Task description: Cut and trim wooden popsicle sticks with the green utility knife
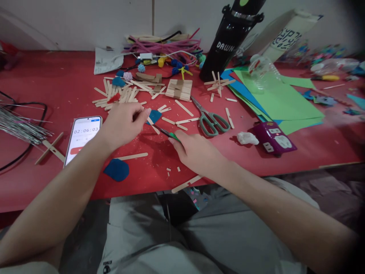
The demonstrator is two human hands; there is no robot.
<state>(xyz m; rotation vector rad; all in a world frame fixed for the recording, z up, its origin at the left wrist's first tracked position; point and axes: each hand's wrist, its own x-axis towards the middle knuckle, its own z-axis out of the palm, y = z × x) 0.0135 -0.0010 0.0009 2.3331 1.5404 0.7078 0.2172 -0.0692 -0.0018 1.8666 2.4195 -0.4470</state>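
My left hand (124,121) is closed, thumb against fingers, pinching a small wooden craft stick (154,127). In my right hand (196,152) is a slim craft knife (173,136) with a green part on its handle; the blade end points at the stick, and whether it touches is too small to tell. A blue felt piece (154,116) lies just behind the stick, and another blue felt piece (116,170) sits nearer the table edge. Grey-green handled scissors (212,121) rest, blades slightly apart, beyond my right hand. Notched and cut sticks (186,184) and small chips lie around.
A phone (85,131) showing a timer lies left, beside metal wires (23,123). Behind are a pile of craft sticks (125,95), a black bottle (225,42) and pink cords (165,45). Coloured paper (296,101) and a purple socket block (273,139) stand right.
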